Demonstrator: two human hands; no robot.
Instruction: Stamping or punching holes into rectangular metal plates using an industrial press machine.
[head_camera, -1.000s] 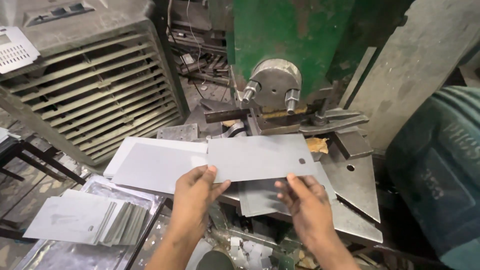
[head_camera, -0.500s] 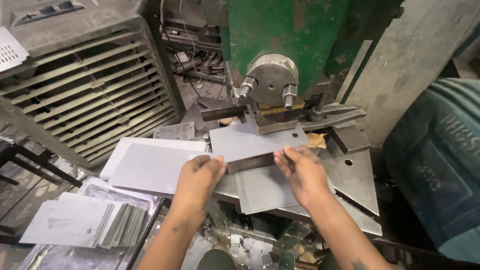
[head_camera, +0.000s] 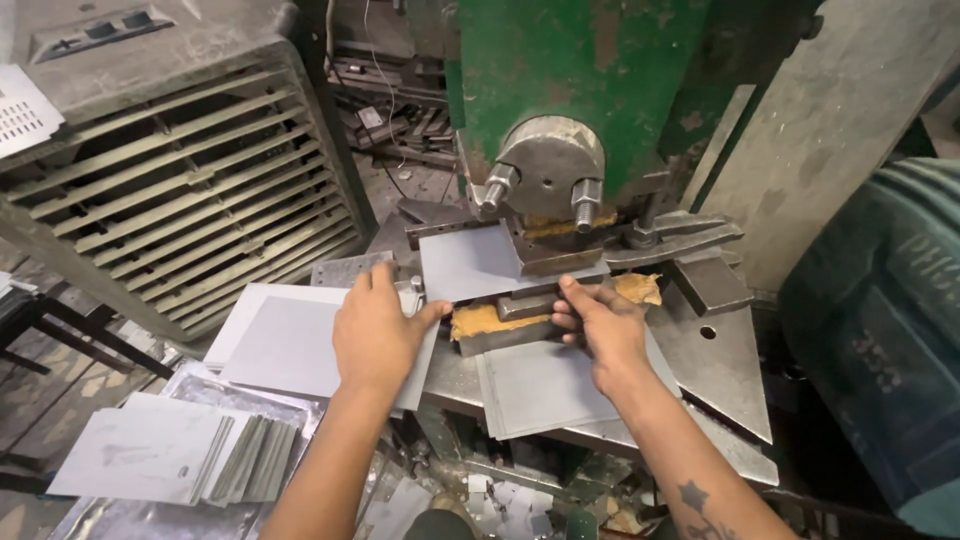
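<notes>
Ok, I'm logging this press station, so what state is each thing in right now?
Sheet: flat, pushed under the press head, held at both front corners.
Left hand: flat on the sheet's left edge.
Right hand: fingertips at the sheet's right front edge.
Press head: above the sheet; contact cannot be told.
Stack of sheets: lying flat left of the press.
Cut pieces: piled, fanned at one end.
Louvred cabinet: slats open.

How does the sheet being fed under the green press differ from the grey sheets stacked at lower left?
The sheet under the press is single and lies flat on the die, with the left hand and right hand at its near edge. The stacked sheets are many, fanned and overlapping, untouched, lower down. Both are thin, grey, rectangular metal.
</notes>
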